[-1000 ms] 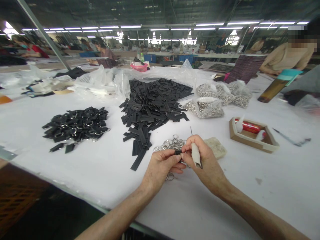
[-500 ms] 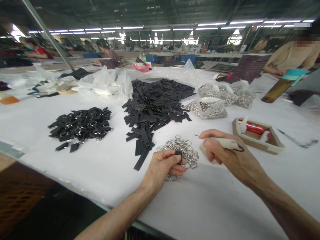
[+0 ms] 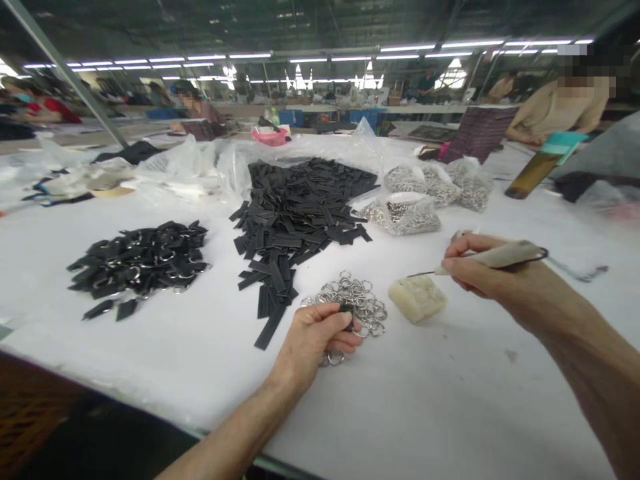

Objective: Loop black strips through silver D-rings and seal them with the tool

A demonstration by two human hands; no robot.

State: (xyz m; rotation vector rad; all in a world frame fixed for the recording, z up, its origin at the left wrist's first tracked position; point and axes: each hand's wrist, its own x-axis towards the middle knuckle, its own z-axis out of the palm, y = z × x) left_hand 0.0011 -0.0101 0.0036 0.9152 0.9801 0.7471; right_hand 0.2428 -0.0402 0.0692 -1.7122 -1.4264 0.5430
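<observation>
My left hand (image 3: 320,333) is closed, pinching a folded black strap piece (image 3: 347,316) between thumb and fingers. It is held over a heap of silver metal rings (image 3: 367,303). My right hand (image 3: 485,267) grips an awl (image 3: 505,255) with a pale handle, a dark loop at its end and a thin metal point. The point reaches left, over or against the top of a pale yellow, wax-like block (image 3: 417,300); contact is unclear. Beyond my left hand spreads a large pile of flat black strips (image 3: 305,207). To its left lies a pile of black tabs with rings (image 3: 143,260).
Clear bags of metal rings (image 3: 413,215) lie at the back right, near a bottle with a teal lid (image 3: 543,163). Clear plastic bags (image 3: 185,170) and a pink basket (image 3: 270,137) are farther back. A person in a beige top (image 3: 560,110) sits across the table.
My right hand has moved right with the awl, uncovering the pale block and hiding the small tray behind it. My left hand keeps its pinch. The view has shifted slightly right.
</observation>
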